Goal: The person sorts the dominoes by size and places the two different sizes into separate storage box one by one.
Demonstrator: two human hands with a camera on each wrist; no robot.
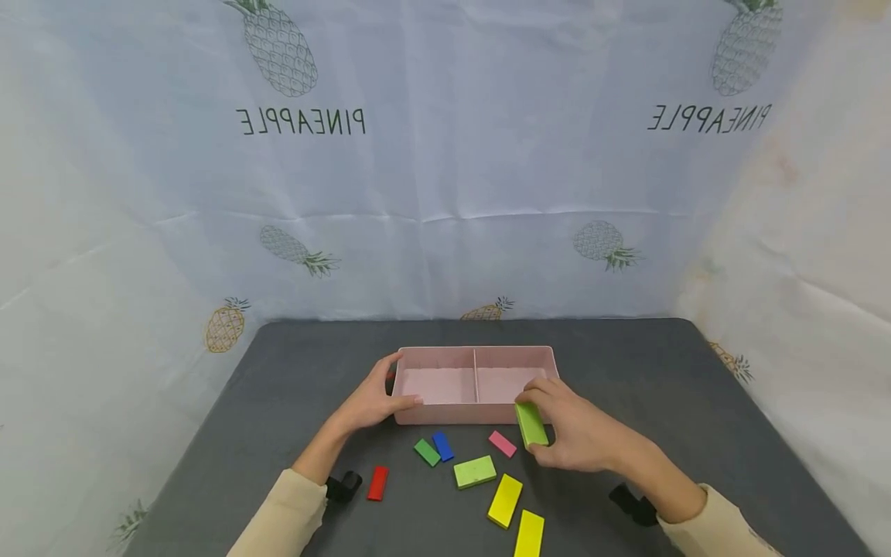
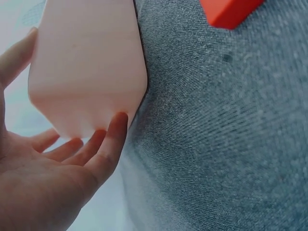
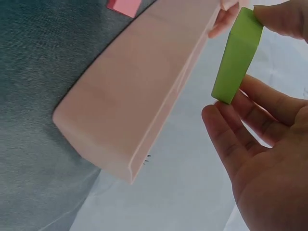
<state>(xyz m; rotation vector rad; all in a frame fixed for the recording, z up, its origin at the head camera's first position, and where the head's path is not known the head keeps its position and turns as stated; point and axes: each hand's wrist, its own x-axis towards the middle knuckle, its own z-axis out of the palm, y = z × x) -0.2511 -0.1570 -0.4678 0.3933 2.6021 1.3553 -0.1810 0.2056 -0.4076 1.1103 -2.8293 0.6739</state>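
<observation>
A pink two-compartment box [image 1: 445,415] stands on the dark table; the visible floors of both compartments are bare. My left hand [image 1: 369,401] holds the box's left end, thumb at the front and fingertips against the end wall [image 2: 89,108] in the left wrist view. Between thumb and fingers, my right hand [image 1: 581,429] pinches a light green block [image 1: 531,425], tilted in front of the box's right compartment. The right wrist view shows this green block [image 3: 238,55] raised clear of the box wall [image 3: 120,91].
Several blocks lie in front of the box: a red one [image 1: 377,483], a dark green one [image 1: 427,452], a blue one [image 1: 442,446], a pink one [image 1: 503,443], another light green one [image 1: 475,472] and two yellow ones [image 1: 505,500]. A pineapple-print cloth [image 1: 445,170] hangs behind the table.
</observation>
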